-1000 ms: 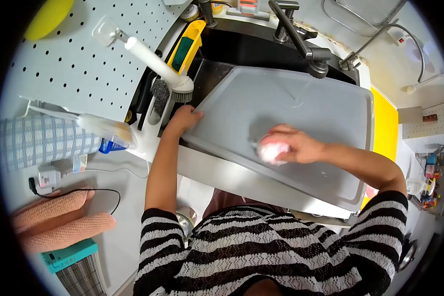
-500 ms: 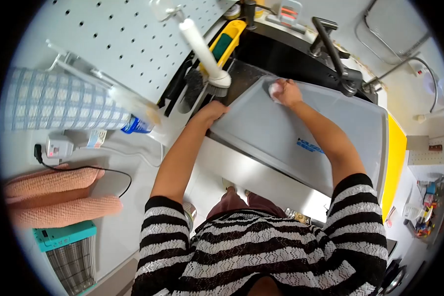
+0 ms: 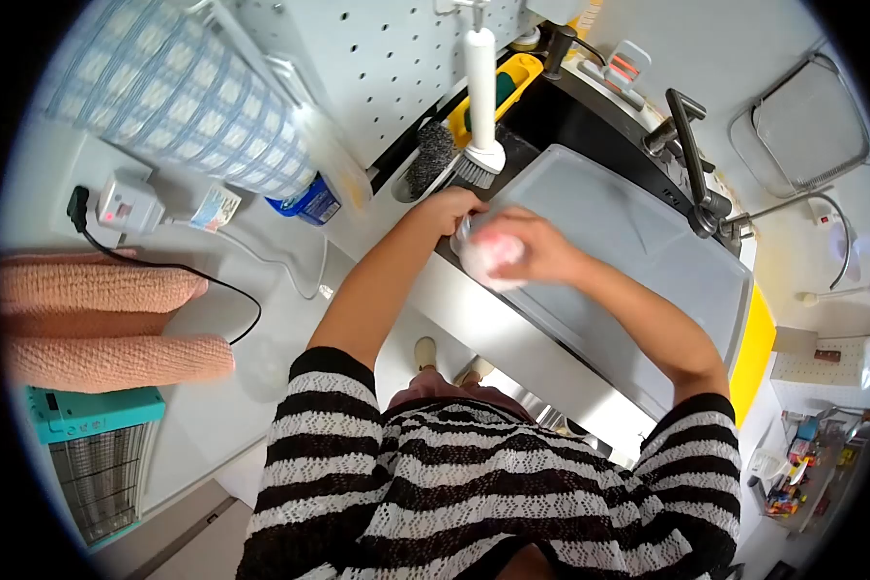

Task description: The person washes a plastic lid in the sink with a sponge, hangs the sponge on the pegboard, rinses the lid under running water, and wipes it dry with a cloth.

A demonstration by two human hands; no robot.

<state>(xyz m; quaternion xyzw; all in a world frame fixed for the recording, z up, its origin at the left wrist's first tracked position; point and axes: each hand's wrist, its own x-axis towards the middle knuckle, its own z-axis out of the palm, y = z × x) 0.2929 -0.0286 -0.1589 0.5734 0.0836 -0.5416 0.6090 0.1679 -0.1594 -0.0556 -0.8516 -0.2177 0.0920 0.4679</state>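
A large grey lid or tray (image 3: pixel 628 251) lies tilted across the dark sink (image 3: pixel 570 121), its near edge over the white counter front. My left hand (image 3: pixel 456 210) is closed on the left corner of the grey tray. My right hand (image 3: pixel 532 244) wraps round a pink-and-white cloth or sponge (image 3: pixel 491 257), blurred by motion, at the tray's near left edge, close beside my left hand. The exact kind of cloth or sponge cannot be made out.
A black faucet (image 3: pixel 691 164) reaches over the tray's far side. A white-handled brush (image 3: pixel 480 97) hangs beside a yellow holder (image 3: pixel 522 77) on the left. A yellow panel (image 3: pixel 756 358) stands at the right. Pink towels (image 3: pixel 116 329) and a checked roll (image 3: pixel 184 97) are at far left.
My right hand has moved with the pink-and-white thing from the tray's far left area to its near left edge. My left hand stays on the corner. The view has shifted and turned.
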